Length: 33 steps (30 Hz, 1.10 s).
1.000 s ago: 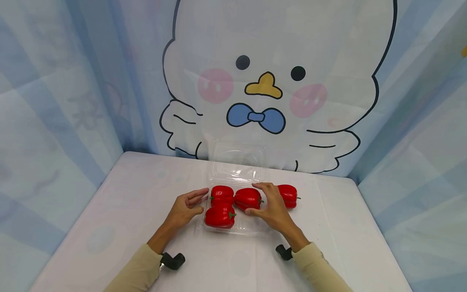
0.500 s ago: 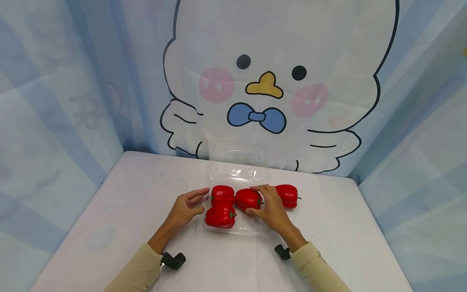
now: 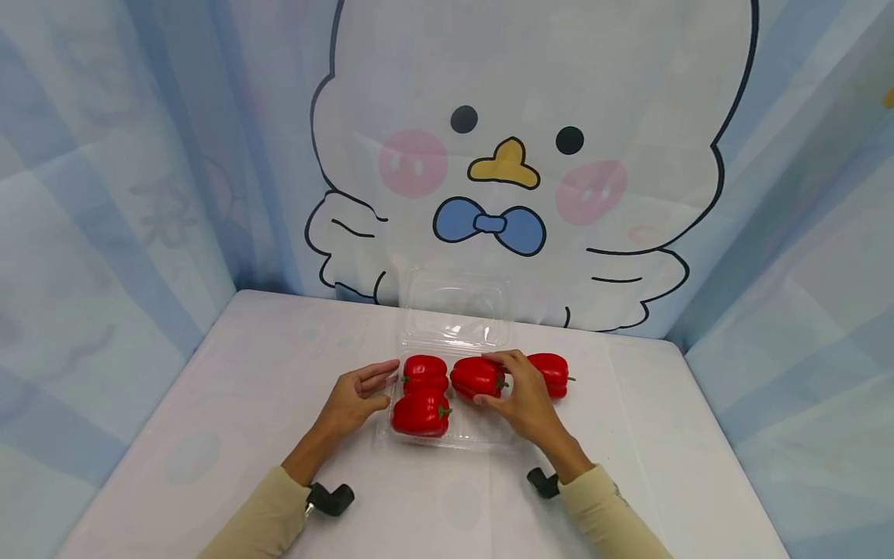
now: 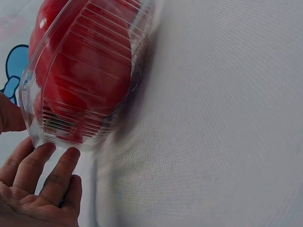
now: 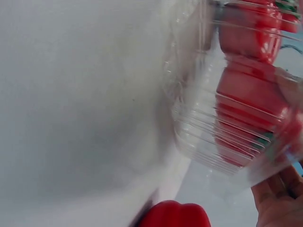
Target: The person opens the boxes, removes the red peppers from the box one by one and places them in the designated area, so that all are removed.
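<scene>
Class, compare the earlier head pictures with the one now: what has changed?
The middle pepper, held by the right hand, has shifted slightly right, away from the two peppers at left. No grip visibly changed. The left hand, box, raised lid and outer pepper stayed put.

red peppers [image 3: 421, 412], green stems [image 3: 445, 411], beige sleeves [image 3: 261, 512]

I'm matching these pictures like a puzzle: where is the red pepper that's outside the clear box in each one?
Head: the loose red pepper is right of center, below the middle, partly behind the right hand.
Left wrist: it isn't in this picture.
Right wrist: the loose red pepper is at the bottom edge, just right of the middle, partly cut off.
Shared landmark: the clear box shows in all three.
</scene>
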{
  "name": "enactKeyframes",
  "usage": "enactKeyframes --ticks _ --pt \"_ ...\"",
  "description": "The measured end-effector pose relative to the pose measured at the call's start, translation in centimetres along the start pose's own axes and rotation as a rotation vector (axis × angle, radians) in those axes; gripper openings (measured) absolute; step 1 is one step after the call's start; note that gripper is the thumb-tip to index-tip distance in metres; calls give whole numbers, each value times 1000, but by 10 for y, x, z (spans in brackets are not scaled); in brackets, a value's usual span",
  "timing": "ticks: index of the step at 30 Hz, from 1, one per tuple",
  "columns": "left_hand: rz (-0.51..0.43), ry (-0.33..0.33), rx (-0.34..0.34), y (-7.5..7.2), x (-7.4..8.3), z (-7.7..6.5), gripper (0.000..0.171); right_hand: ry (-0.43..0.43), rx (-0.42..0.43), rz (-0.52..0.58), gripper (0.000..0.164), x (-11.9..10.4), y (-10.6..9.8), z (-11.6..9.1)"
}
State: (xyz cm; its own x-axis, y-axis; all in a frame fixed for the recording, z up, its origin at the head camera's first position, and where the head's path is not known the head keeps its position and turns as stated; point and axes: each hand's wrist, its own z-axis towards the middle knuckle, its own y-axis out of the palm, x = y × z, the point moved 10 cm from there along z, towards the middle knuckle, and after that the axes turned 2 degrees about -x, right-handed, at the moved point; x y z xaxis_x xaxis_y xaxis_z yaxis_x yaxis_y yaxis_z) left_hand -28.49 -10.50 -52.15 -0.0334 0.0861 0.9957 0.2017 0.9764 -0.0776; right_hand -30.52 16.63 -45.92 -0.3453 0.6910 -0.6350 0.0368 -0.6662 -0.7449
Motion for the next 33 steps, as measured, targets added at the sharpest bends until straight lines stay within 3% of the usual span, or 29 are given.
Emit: enactKeyframes --ticks 10,33 --pt "-15 -5 -6 -2 -5 2 66 33 25 56 73 -10 -24 -6" --pt "-13 -14 -2 -1 -4 2 66 -45 121 46 76 -6 -76 -18"
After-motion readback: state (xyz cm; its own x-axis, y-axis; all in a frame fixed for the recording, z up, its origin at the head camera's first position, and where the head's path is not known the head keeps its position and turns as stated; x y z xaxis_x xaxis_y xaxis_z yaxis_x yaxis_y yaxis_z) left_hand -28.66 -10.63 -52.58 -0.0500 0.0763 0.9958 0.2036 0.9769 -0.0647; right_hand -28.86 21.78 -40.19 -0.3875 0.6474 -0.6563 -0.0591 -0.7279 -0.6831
